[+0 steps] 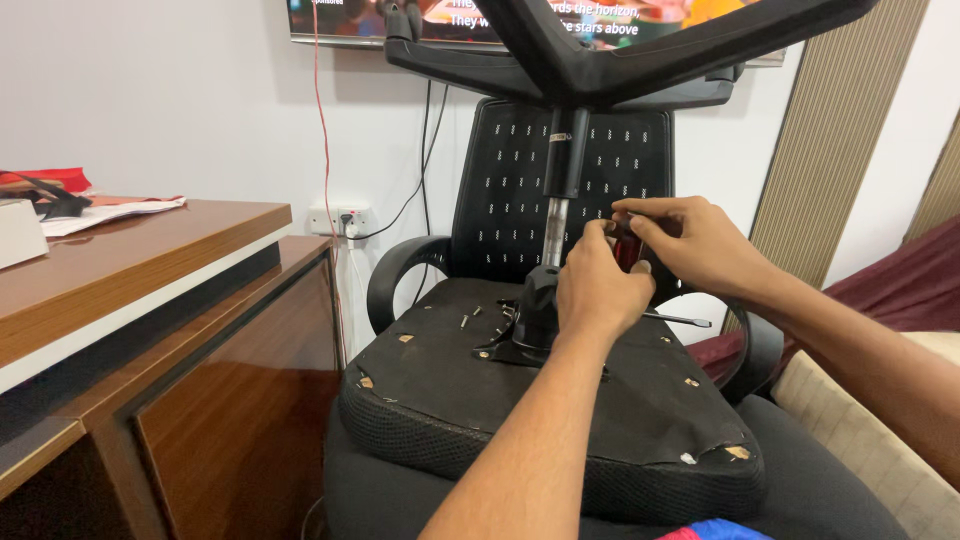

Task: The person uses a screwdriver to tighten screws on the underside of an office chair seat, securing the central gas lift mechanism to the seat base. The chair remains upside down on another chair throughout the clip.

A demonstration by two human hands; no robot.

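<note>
A black office chair lies upside down, its seat underside (560,400) facing up and its star base (620,50) at the top of the view. The chrome gas-lift column (556,225) rises from a black mechanism (530,320) at the seat's centre. My left hand (600,285) is closed beside the column. My right hand (690,240) grips a small dark red-handled tool (627,250), and both hands meet on it. Loose screws (472,315) lie on the seat underside. A long thin tool (680,320) rests to the right.
A brown wooden desk (130,290) stands at the left with papers (110,210) on top. A wall socket (340,218) with cables sits behind. A second black mesh chair back (500,190) stands behind the column. Maroon fabric (900,280) lies at the right.
</note>
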